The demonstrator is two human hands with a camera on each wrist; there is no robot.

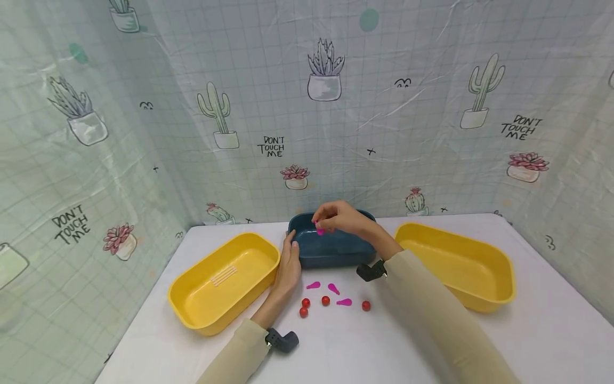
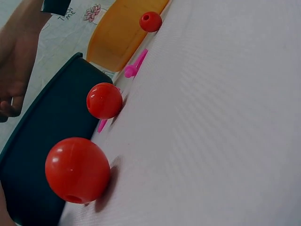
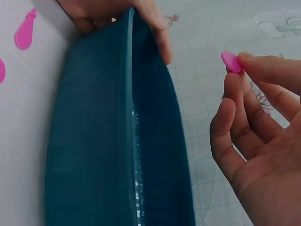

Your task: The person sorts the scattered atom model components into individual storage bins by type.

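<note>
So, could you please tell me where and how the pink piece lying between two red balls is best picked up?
Probably pinch the pink piece by its broad, rounded end, coming from above, with thumb and finger on its near and far edges. It lies flat, thin tail pointing left toward one red ball, so those edges look free.

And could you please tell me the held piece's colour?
The piece is pink, clearest in the right wrist view.
</note>
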